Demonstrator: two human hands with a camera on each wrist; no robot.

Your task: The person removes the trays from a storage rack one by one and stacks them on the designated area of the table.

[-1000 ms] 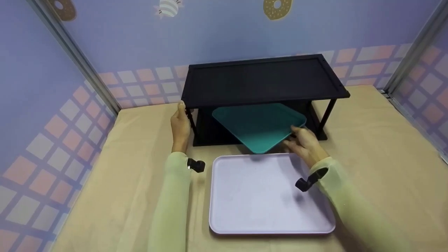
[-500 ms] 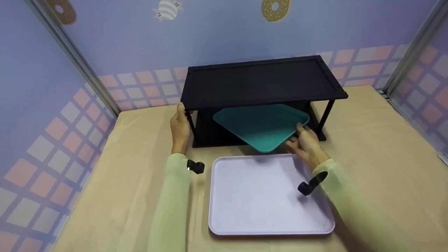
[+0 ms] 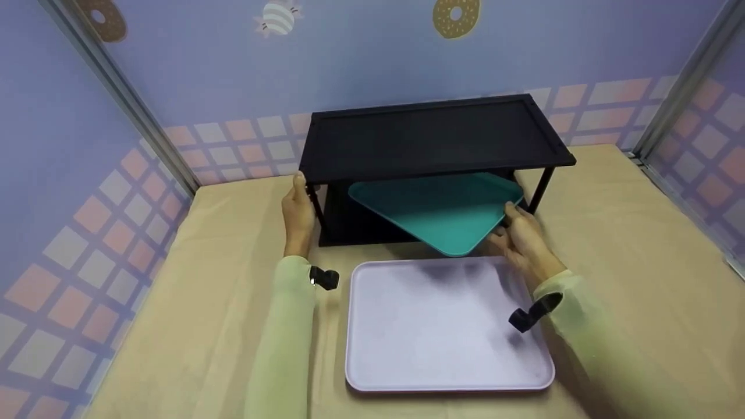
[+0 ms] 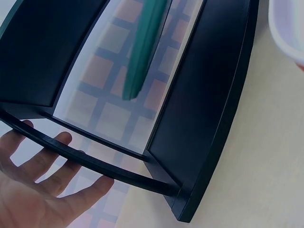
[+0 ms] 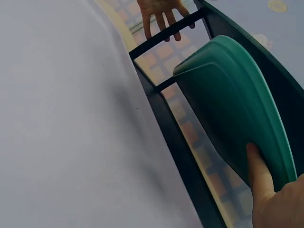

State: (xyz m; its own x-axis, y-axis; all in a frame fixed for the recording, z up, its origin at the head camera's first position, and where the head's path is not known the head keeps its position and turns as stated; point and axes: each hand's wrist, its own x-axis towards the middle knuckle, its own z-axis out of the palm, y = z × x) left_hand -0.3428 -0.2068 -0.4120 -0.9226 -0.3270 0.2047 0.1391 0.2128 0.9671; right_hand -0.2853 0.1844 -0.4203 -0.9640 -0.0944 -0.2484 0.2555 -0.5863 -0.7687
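Note:
In the head view, my right hand [image 3: 525, 241] grips the right edge of a teal tray [image 3: 448, 218]. The tray is turned at an angle, its back part between the two levels of a black rack [image 3: 436, 139] and its front corner jutting out. In the right wrist view, the thumb lies along the underside of the teal tray [image 5: 228, 104]. My left hand [image 3: 298, 215] rests against the rack's front left post. Its fingers [image 4: 59, 178] are spread and nearly straight across that post in the left wrist view, holding nothing else.
A pale lilac tray [image 3: 448, 326] lies on the beige cloth [image 3: 233, 302] directly in front of the rack. A patterned wall [image 3: 378, 58] stands close behind, with side walls at left and right.
The teal tray's front corner and my right hand have shifted to the right. My left hand stays at the rack's post, and the lilac tray lies where it was.

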